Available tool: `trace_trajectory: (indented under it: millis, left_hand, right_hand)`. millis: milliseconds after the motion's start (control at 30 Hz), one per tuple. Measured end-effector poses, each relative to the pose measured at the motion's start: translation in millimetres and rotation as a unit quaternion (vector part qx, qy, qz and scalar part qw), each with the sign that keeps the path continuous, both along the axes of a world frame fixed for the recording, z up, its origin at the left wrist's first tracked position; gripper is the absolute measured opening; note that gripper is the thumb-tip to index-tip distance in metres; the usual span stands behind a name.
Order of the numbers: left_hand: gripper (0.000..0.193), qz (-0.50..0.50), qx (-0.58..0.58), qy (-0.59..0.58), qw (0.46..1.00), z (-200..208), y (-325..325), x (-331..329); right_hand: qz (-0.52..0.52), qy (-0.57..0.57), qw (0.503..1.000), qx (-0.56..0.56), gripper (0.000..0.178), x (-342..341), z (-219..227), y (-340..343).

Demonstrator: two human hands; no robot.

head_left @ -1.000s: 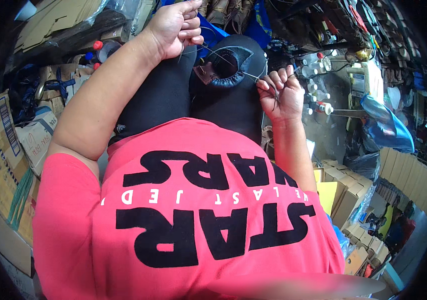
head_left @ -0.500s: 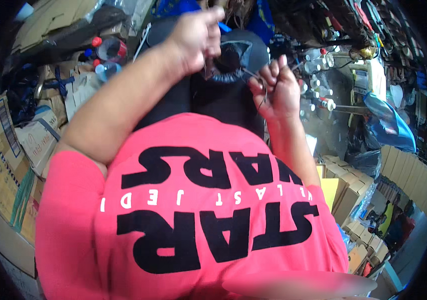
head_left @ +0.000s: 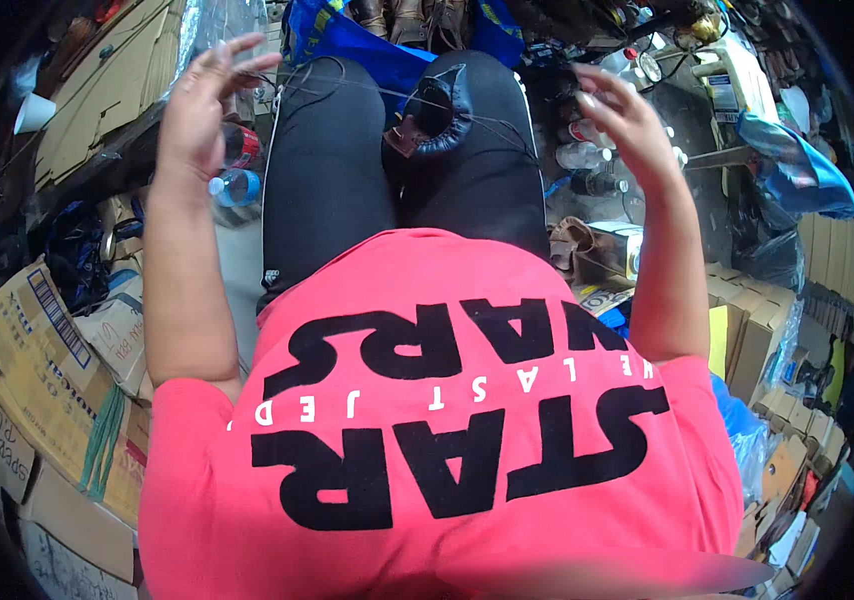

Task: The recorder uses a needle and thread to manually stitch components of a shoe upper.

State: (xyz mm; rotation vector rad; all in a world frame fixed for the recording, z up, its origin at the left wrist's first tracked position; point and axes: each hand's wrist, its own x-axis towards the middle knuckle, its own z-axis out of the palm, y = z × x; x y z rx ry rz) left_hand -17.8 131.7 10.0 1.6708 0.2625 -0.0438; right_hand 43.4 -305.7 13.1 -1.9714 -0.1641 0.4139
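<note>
A dark shoe (head_left: pixel 447 115) with a wide round opening rests between my knees, with a small brown piece (head_left: pixel 405 138) at its near left side. From it a thin thread (head_left: pixel 367 85) stretches left toward my left hand (head_left: pixel 202 110), which is raised beyond my left knee, its fingers partly stretched and closed on the thread. Slack dark cord (head_left: pixel 319 75) loops over my left thigh, and another strand trails over the right thigh. Out past my right knee is my right hand (head_left: pixel 632 120), fingers bent together; what they hold is too small to see.
Several plastic bottles (head_left: pixel 582 155) stand right of my legs, and a blue-tinted bottle (head_left: pixel 235 187) stands at the left. Brown shoes (head_left: pixel 407 22) lie on a blue bag (head_left: pixel 332 35) beyond my knees. Cardboard boxes (head_left: pixel 42 350) crowd the left side; more boxes (head_left: pixel 747 310) are at the right.
My hands were close together around the shoe and have swung wide apart. The thin tool seen in my right hand no longer shows there. The shoe stays between my knees.
</note>
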Motion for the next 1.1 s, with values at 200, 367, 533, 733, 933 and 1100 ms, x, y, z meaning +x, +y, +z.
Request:
trace_trajectory:
  millis: [200, 367, 533, 733, 933, 1100]
  left_hand:
    - [0.044, 0.107, -0.059, -0.105, 0.987, 33.8, 33.9, -8.3]
    - [0.046, 0.23, -0.101, -0.169, 0.953, 21.1, -3.5, -21.8]
    - [0.043, 0.099, -0.356, -0.169, 0.914, 36.5, 6.3, -9.6]
    - [0.043, -0.097, -0.426, -0.206, 0.876, 78.8, 30.3, -4.3]
    - [0.029, 0.418, 0.135, -0.423, 0.793, 150.7, 53.9, -31.7]
    - [0.03, -0.133, 0.233, -0.221, 0.938, 35.6, -57.1, -28.5]
  right_hand:
    - [0.278, -0.07, 0.939, -0.191, 0.066, 21.5, 18.8, 114.0]
    - [0.283, -0.043, 0.928, -0.239, 0.058, 23.9, 18.7, 117.2]
    - [0.247, 0.024, 0.948, -0.2, 0.037, 9.7, 21.9, 101.6]
    - [0.249, -0.06, 0.934, -0.248, 0.039, 7.6, 11.8, 113.6]
    - [0.202, 0.098, 0.97, -0.091, 0.031, 14.1, -11.2, 90.8]
    - [0.162, 0.117, 0.979, -0.045, 0.027, 13.6, -14.0, 84.7]
